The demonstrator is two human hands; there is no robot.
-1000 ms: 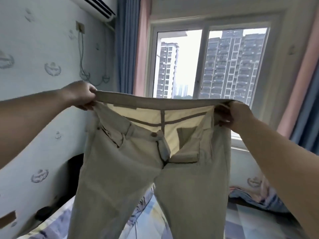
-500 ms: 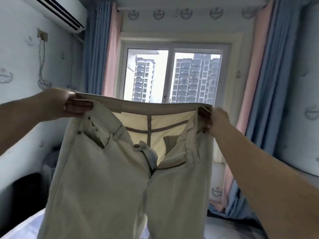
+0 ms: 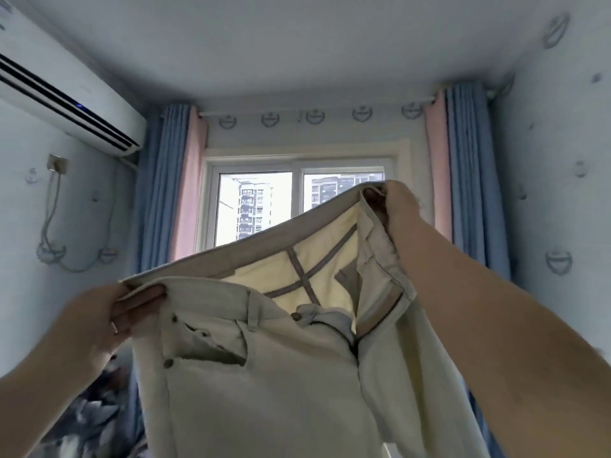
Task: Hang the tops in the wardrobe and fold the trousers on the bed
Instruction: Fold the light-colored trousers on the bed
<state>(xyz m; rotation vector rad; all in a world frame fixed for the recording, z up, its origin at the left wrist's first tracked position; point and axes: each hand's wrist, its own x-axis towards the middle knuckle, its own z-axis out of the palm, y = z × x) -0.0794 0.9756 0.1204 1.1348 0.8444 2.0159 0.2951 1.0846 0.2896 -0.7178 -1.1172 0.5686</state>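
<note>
Hanging in mid-air between two raised hands was one pair of pale beige trousers (image 3: 264, 375), front side toward the camera, fly open, waistband stretched wide and tilted so that its right end sat higher than its left. The cream inner lining showed through the open waist, crossed by grey seam tape. One button sat at the waistband front, and a front pocket with a small rivet lay on the camera-left side. The left hand (image 3: 99, 328) held the lower waistband corner, its fingers (image 3: 142, 297) pressed over the outer cloth, pinching the band against the palm side. The right hand (image 3: 396, 206) held the higher corner, fingers curled round the band's edge and gripping it. Both bare forearms reached in from the lower corners of the view. The legs of the garment dropped out of view at the bottom, so where they ended could not be told. Patterned blue-grey bedding (image 3: 89, 421) showed at lower left, below the left arm. Behind stood a window (image 3: 258, 206) with tower blocks outside, flanked by blue-and-pink curtains (image 3: 172, 193). A wall-mounted air conditioner (image 3: 66, 100) occupied the upper left.
</note>
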